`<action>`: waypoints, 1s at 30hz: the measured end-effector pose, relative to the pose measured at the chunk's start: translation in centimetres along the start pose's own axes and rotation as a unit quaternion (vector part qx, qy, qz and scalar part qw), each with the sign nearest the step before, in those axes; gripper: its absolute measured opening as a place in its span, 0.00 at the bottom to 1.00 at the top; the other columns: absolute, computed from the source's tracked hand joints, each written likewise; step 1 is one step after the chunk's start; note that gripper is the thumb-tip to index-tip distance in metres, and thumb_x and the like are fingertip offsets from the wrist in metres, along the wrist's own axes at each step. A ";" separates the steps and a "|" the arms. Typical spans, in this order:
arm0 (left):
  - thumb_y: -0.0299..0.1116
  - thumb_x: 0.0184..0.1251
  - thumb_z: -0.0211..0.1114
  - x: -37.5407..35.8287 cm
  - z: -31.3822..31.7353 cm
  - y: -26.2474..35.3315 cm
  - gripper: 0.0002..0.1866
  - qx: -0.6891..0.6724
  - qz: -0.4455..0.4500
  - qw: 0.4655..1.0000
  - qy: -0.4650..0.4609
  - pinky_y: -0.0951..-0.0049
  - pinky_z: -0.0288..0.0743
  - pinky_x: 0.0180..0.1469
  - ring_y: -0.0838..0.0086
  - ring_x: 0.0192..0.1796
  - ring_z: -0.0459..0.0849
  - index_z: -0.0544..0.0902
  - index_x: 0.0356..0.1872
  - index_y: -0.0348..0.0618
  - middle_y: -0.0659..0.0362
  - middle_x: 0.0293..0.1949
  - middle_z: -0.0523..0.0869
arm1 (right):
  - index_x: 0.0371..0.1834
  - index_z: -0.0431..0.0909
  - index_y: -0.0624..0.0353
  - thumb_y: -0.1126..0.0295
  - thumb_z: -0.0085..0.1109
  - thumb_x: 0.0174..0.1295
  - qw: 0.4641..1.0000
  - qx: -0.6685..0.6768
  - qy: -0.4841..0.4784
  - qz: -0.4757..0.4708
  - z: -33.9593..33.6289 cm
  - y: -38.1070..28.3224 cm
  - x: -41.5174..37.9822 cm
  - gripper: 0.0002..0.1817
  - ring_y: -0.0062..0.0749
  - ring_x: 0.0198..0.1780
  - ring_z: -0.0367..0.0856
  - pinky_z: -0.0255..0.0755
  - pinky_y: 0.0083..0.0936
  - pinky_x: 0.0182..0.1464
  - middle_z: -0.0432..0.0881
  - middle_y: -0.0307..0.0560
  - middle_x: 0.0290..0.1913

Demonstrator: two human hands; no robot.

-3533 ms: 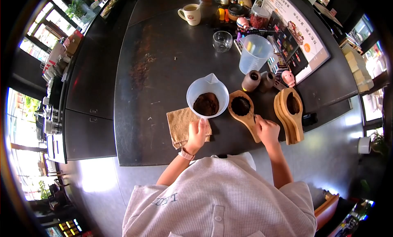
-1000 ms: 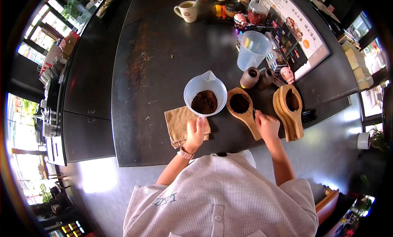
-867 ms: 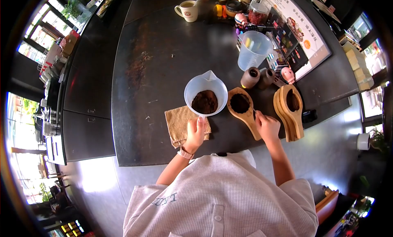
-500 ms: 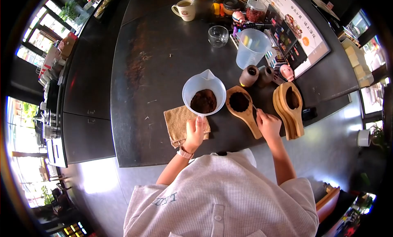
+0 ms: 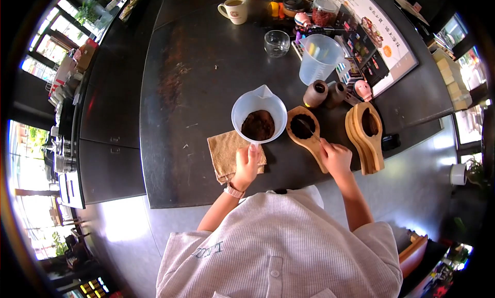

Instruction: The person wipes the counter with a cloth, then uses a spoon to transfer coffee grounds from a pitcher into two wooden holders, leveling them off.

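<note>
My left hand (image 5: 246, 166) is closed round the handle of a translucent plastic measuring jug (image 5: 238, 105). Dark brown powder (image 5: 258, 126) covers part of the jug's bottom. Under the hand and the jug's near side lies a folded tan cloth (image 5: 225, 152). To the right, a wooden paddle-shaped holder (image 5: 315, 152) has a round hollow of dark powder (image 5: 299, 127). My right hand (image 5: 336, 158) pinches a thin spoon whose bowl is in that hollow; its handle is mostly hidden by the fingers. Several similar wooden holders (image 5: 375, 149) are stacked right of this hand.
Two small brown pots (image 5: 315, 94) stand behind the holder. Farther back are a second plastic jug (image 5: 320, 61), a glass cup (image 5: 277, 43), a mug (image 5: 236, 12), a red-filled jar (image 5: 324, 13) and a menu board (image 5: 379, 25). The dark table's front edge (image 5: 175, 207) runs before me.
My right hand has shifted slightly left, and the spoon's bowl now lies farther down in the powder of the wooden holder. My left hand still holds the jug. The view has shifted slightly.
</note>
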State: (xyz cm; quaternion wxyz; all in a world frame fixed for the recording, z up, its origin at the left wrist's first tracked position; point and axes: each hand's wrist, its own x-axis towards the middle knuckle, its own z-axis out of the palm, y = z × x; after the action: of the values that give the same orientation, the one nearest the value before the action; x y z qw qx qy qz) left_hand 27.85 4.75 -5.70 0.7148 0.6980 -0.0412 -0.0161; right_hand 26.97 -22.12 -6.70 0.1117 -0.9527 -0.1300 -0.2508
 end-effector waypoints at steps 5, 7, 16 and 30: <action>0.45 0.77 0.40 0.0 0.1 0.0 0.26 0.003 0.005 1.000 0.005 0.77 0.53 0.22 0.81 0.19 0.60 0.66 0.17 0.41 0.65 0.16 0.65 | 0.32 0.80 0.52 0.71 0.63 0.50 1.000 0.014 -0.008 -0.005 -0.1 -0.6 -0.4 0.05 0.32 0.16 0.75 0.70 0.25 0.20 0.73 0.37 0.14; 0.47 0.75 0.42 0.1 0.1 0.3 0.27 -0.001 0.006 1.000 0.009 0.77 0.53 0.21 0.82 0.19 0.60 0.67 0.16 0.39 0.65 0.15 0.66 | 0.32 0.80 0.52 0.71 0.63 0.50 1.000 0.014 -0.012 -0.005 -0.2 -0.9 -0.3 0.06 0.31 0.16 0.75 0.70 0.25 0.21 0.73 0.37 0.14; 0.49 0.75 0.43 0.2 0.0 0.1 0.29 0.004 0.021 1.000 0.012 0.76 0.53 0.21 0.82 0.18 0.60 0.66 0.16 0.38 0.65 0.14 0.65 | 0.31 0.81 0.52 0.70 0.63 0.49 1.000 0.020 -0.011 -0.002 -0.8 -1.2 -0.4 0.05 0.30 0.16 0.76 0.70 0.24 0.20 0.74 0.37 0.14; 0.49 0.75 0.43 0.2 0.1 -0.1 0.29 -0.003 0.020 1.000 0.012 0.77 0.51 0.20 0.83 0.18 0.59 0.66 0.15 0.38 0.66 0.13 0.65 | 0.29 0.80 0.51 0.72 0.62 0.48 1.000 0.005 -0.007 0.012 -2.1 -0.3 0.0 0.04 0.31 0.15 0.74 0.67 0.25 0.17 0.73 0.37 0.12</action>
State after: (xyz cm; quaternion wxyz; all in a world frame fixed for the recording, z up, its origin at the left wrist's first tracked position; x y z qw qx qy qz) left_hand 28.03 4.66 -5.77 0.7173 0.6952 -0.0463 0.0063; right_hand 25.94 -22.47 -4.85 0.1186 -0.9554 -0.1206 -0.2419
